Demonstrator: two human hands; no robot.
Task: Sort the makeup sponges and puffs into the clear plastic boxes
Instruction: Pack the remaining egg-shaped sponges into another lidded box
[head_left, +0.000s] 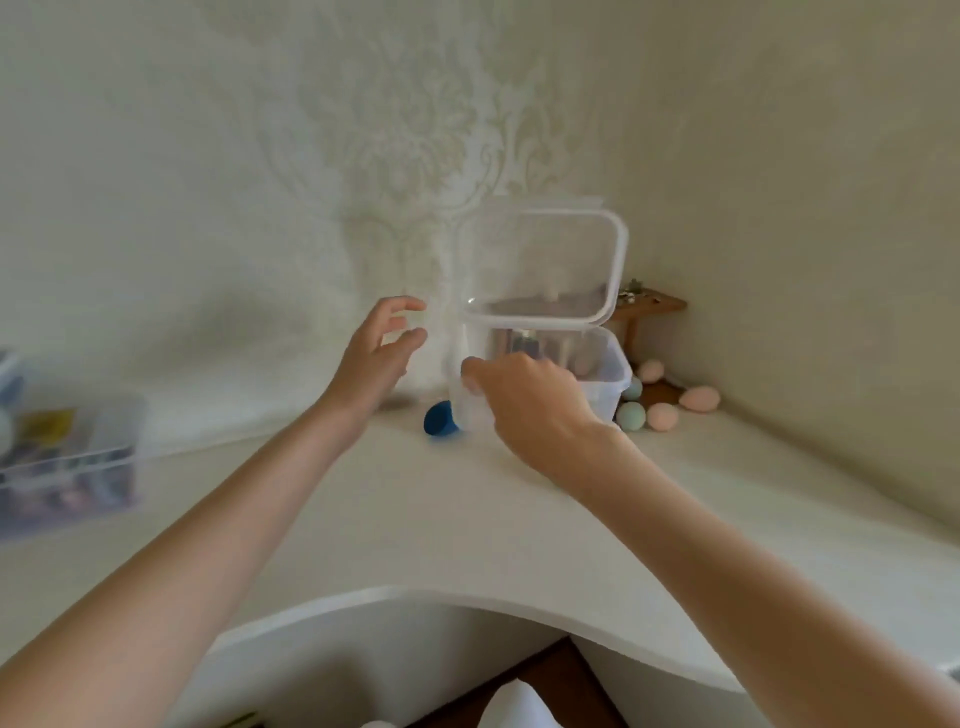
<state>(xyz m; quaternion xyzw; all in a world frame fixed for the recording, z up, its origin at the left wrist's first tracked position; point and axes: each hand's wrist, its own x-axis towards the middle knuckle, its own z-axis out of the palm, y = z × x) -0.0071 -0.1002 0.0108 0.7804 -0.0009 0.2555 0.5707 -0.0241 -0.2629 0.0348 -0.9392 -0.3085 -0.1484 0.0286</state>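
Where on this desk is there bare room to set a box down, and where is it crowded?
Free: the white desk between the two forearms, from the curved front edge back to the blue sponge. Crowded: the far right corner, where pink and green sponges cluster beside the clear box; another filled box occupies the left edge.

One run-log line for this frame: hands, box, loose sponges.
left hand: open, holds nothing | right hand: at front of clear box | lid: up | blue sponge: on counter, left of box
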